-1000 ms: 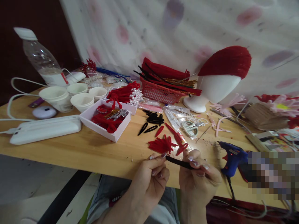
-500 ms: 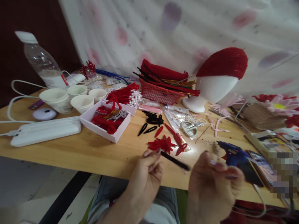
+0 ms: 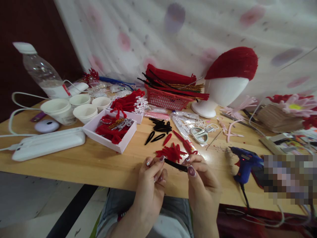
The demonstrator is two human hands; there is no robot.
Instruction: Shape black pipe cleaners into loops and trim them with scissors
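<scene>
Pinching a black strip (image 3: 175, 165) by its ends, our left hand (image 3: 151, 177) at one tip and our right hand (image 3: 203, 180) at the other, we hold it at the frame's lower centre, just below a pile of red pieces (image 3: 172, 153).

left hand (image 3: 151, 177): fingers (image 3: 155, 168) pinch at the tips, others curl inward | right hand (image 3: 203, 178): thumb (image 3: 195, 179) and fingers pinch | hands: apart, nearly level | forearms (image 3: 131, 219): reach forward
</scene>
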